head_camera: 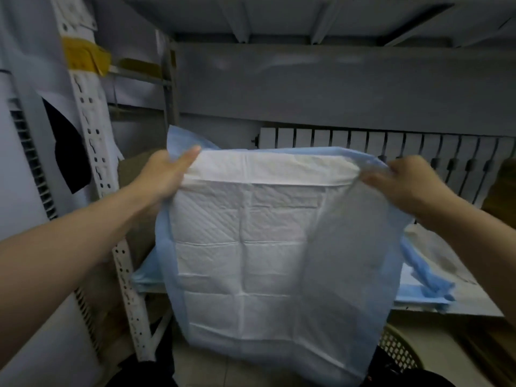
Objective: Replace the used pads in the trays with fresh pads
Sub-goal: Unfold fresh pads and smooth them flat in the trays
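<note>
The person is holding a clean-looking, blue-edged pad [251,247] spread open in the air in front of a shelf [480,310], so the job seems to be partway through: this fresh sheet is unfolded but not yet laid down. Behind it, crumpled blue pads [430,277] are lying on the shelf. Whether those are used ones awaiting removal cannot be told, and no tray is showing plainly. The left hand [164,174] is pinching the pad's upper left corner, thumb on top. The right hand [410,185] is gripping the upper right corner, bunching the edge. Each grip is closed on the sheet, which is hanging below and between both hands.
</note>
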`<state>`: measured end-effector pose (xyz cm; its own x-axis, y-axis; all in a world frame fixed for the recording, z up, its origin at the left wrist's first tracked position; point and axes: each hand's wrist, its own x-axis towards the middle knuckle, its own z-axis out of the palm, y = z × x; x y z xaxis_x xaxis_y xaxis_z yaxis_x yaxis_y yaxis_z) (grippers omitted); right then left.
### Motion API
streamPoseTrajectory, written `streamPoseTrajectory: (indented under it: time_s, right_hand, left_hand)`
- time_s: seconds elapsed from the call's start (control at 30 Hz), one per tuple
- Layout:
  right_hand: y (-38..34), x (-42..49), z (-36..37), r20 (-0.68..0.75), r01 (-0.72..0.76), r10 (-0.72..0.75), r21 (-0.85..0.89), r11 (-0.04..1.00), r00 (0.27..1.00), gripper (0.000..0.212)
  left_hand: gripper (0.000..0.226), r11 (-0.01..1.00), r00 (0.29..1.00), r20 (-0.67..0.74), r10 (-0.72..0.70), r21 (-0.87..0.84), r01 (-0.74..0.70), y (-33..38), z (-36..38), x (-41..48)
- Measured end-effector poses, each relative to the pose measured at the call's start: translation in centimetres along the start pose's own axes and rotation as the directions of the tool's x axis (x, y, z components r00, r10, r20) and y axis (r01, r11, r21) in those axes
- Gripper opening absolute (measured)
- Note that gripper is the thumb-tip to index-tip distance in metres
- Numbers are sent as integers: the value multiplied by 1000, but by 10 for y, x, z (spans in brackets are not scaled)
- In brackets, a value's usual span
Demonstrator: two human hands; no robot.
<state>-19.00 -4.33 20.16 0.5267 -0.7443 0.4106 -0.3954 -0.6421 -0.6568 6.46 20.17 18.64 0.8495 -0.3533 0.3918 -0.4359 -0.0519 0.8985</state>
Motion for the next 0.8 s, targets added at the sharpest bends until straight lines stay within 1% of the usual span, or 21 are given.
streamPoseTrajectory:
  time_s: [0.07,0.17,0.2,0.27,0.3,0.33,0.37,0.4,0.47,0.5,0.53,0.57,0.6,0.67,0.7,0.73,0.77,0.8]
  right_hand:
    - [-10,6,-12,-112,22,-7,128,992,994,40]
    - [-21,11,-20,-214,92,-25,308,947,976,49]
    - [-25,12,-20,-242,115,-31,343,932,970,51]
    - [-30,14,-20,-281,145,-31,395,907,959,52]
    - [-31,15,-18,-289,152,-27,419,895,957,51]
    - [-32,16,-17,-294,155,-22,439,885,956,50]
    - [-33,18,-14,-293,154,-15,458,875,956,47]
    - [-33,20,-12,-292,151,-6,479,865,956,41]
    - [-37,27,-4,-299,146,17,514,845,954,27]
    - [-39,31,1,-318,151,27,521,840,948,24]
    - [-41,37,6,-351,164,35,522,837,936,25]
    - [-44,42,11,-386,180,42,520,835,921,25]
    - [-46,49,17,-422,202,48,526,826,905,25]
    - [-55,65,26,-462,229,62,548,804,885,23]
    - [-59,74,30,-473,240,69,562,792,879,22]
    - [-63,84,33,-477,248,78,580,776,875,22]
    - [-68,94,36,-474,250,88,604,757,876,20]
    - [-71,106,39,-461,247,93,622,743,882,18]
  left_hand:
    - [39,999,998,65,9,-35,-7,17,-8,-5]
    - [44,994,988,140,70,-98,-57,35,-17,-7]
    - [51,989,980,172,102,-126,-80,40,-20,-8]
    - [76,979,957,248,150,-170,-110,42,-29,-3]
    - [81,979,943,291,162,-169,-116,43,-32,1]
    - [78,982,930,329,165,-137,-127,44,-35,4]
    - [69,985,916,363,170,-62,-158,44,-37,8]
    - [55,980,908,389,154,56,-190,46,-37,12]
    - [29,911,904,415,103,326,-253,48,-34,18]
    - [22,868,902,419,105,404,-288,48,-31,23]
    - [17,855,905,410,116,422,-301,46,-26,28]
    - [12,859,919,373,127,422,-290,44,-20,33]
    - [8,866,941,303,150,418,-273,41,-13,41]
    - [20,866,972,123,201,442,-235,34,0,61]
    - [28,889,980,51,191,415,-195,33,9,69]
    - [34,942,990,-2,140,310,-133,34,18,78]
    - [37,989,999,-16,47,143,-44,38,27,84]
    - [38,997,998,3,-57,-54,57,42,38,89]
